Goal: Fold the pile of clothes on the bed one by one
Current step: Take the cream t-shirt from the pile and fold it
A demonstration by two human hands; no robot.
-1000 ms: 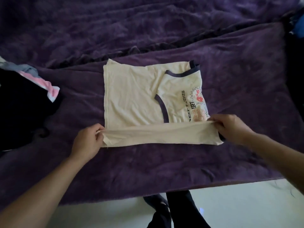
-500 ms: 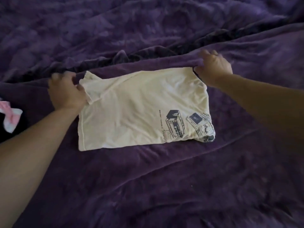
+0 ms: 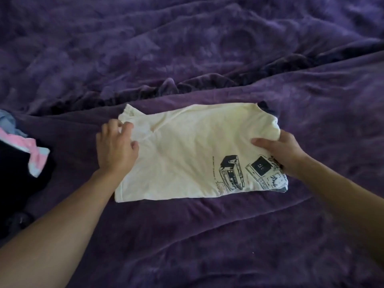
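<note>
We see a cream T-shirt point(image 3: 187, 154) lying folded into a broad rectangle near the middle of the bed point(image 3: 207, 235), its long side running left to right across the purple cover. A black line print of boxy machines point(image 3: 232, 173) sits at the shirt's near right corner, and a strip of dark trim point(image 3: 268, 108) peeks out at its far right corner.

The left hand point(image 3: 116, 150) is at the shirt's left edge. Its fingers point(image 3: 116, 125) curl onto the cloth by the far left corner and its thumb lies on top of the fabric, so we read it as gripping that edge. The cloth there is rumpled and slightly raised.

The right hand point(image 3: 280, 152) holds the right end of the shirt. Its thumb presses on top and the other fingers are tucked out of sight beneath the bunched cloth. That end bulges up a little under the grip.

At the left edge of the bed lies the pile of clothes point(image 3: 18, 183): a dark garment with a pink and pale-blue piece point(image 3: 33, 150) on top of it. The pile lies apart from the shirt, with a strip of purple cover between them.
</note>
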